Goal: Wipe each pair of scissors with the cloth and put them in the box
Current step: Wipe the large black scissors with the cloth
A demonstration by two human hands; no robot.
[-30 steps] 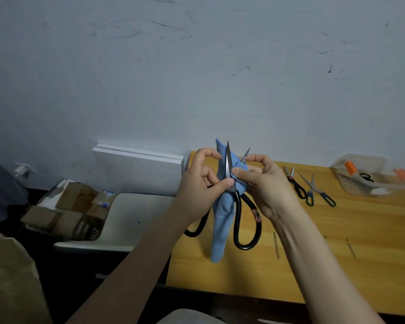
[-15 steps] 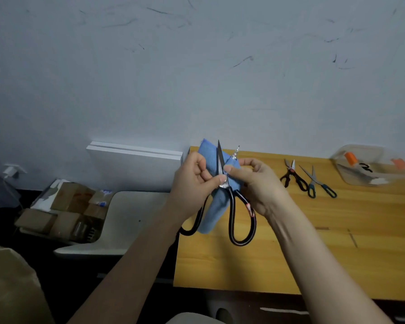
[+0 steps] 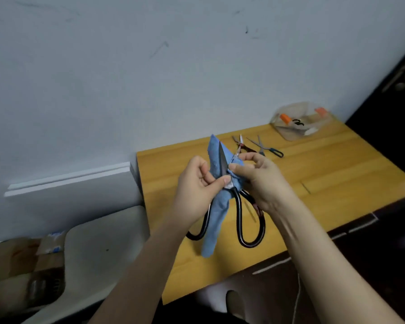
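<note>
Large black-handled scissors [image 3: 240,218] are held upright over the wooden table [image 3: 313,174], blades open and pointing up. My left hand [image 3: 194,190] pinches them near the pivot. My right hand [image 3: 260,181] pinches the blue cloth [image 3: 214,213] against one blade. The cloth drapes between the blades and hangs down past the handles. Two smaller pairs of scissors lie beyond my hands: a dark-red-handled pair [image 3: 243,146] and a blue-handled pair [image 3: 268,148]. The clear plastic box [image 3: 297,122] with orange clips sits at the table's far right corner.
A white board [image 3: 75,183] leans on the wall left of the table. A pale chair seat [image 3: 98,253] and cardboard boxes [image 3: 17,265] lie at the lower left. A dark cabinet [image 3: 388,94] stands on the right.
The view has swung left and tilted, so the table now sits to the right. Both hands keep their hold, and the cloth hangs lower below the handles.
</note>
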